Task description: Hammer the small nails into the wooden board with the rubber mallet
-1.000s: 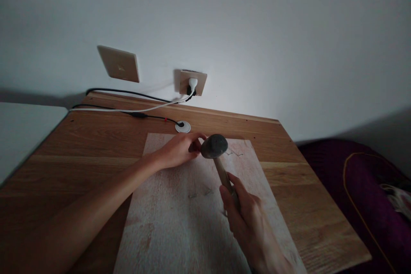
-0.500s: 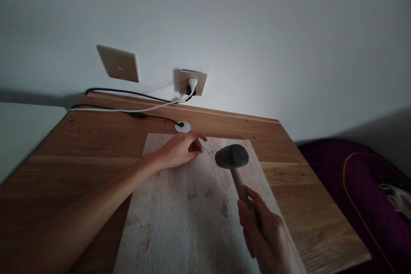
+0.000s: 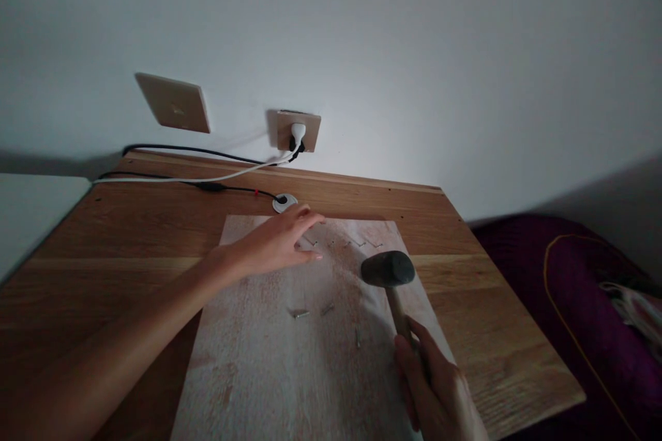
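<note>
My right hand (image 3: 434,372) is wrapped round the wooden handle of a mallet with a dark head (image 3: 387,269), raised over the right side of a pale, worn wooden board (image 3: 248,358). Over the board's far left part, my left hand (image 3: 289,238) hovers with thumb and fingers apart and nothing between them. Close to its fingertips, a row of small nails or screws (image 3: 362,244) stands along the far edge of the board. Several loose screws or nails lie mid-board, one of them a silvery screw (image 3: 300,314) and another a thin upright-looking one (image 3: 357,337).
The board lies on a brown wooden desk (image 3: 496,331). Behind it, black and white cables (image 3: 170,180) run to a wall socket (image 3: 310,131) and a round cable grommet (image 3: 279,205). A purple cushioned seat (image 3: 517,255) stands at the right.
My left hand has opened from a pinch, its thumb and fingers now apart. The mallet has shifted slightly right and down. My view has turned a little, showing more of the nail row.
</note>
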Demonstrator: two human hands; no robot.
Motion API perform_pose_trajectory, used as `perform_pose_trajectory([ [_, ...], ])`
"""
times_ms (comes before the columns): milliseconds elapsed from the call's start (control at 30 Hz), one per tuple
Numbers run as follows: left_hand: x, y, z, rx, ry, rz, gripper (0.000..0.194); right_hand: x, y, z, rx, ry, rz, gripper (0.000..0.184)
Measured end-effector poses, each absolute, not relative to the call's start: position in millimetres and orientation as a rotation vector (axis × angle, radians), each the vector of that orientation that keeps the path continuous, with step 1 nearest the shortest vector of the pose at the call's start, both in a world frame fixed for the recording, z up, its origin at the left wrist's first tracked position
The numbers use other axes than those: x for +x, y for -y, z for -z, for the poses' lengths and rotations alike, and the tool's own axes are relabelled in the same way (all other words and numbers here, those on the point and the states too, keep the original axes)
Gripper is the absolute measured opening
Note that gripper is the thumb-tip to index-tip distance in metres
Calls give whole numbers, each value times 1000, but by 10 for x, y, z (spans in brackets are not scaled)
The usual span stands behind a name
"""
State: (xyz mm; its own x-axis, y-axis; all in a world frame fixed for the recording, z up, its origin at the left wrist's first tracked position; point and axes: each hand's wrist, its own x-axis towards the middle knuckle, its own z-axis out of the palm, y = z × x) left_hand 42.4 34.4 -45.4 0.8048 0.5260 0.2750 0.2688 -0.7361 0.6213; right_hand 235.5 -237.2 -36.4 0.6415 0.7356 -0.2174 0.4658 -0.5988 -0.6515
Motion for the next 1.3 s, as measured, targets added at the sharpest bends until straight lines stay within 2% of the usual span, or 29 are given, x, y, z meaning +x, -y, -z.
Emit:
perform_pose_trajectory([
  [133,470,6,123,2750,-423,-480,19,2380,2380,417,-2354,956,-585,79],
  [233,537,352,47,2914,-223,-325,12,2398,2391,449,-2349,980,-562,80],
  [400,617,706,223,3100,-152,-346,14,2395,2388,457,-2329,964,-546,79],
  [633,707,812,329,3207,-193,-401,9,2394,2381,470,-2289,969,-573,74],
  [800,569,425,210,3054,-114,-394,14,2378,2366,408,-2327,930,-611,74],
  [1000,201,-312,71,2929,-604,-396,17,2352,2335,299,-2323,929,-682,74],
  [1300,207,-390,166,2795,-553,-378,18,2324,2325,292,-2324,911,-684,72],
])
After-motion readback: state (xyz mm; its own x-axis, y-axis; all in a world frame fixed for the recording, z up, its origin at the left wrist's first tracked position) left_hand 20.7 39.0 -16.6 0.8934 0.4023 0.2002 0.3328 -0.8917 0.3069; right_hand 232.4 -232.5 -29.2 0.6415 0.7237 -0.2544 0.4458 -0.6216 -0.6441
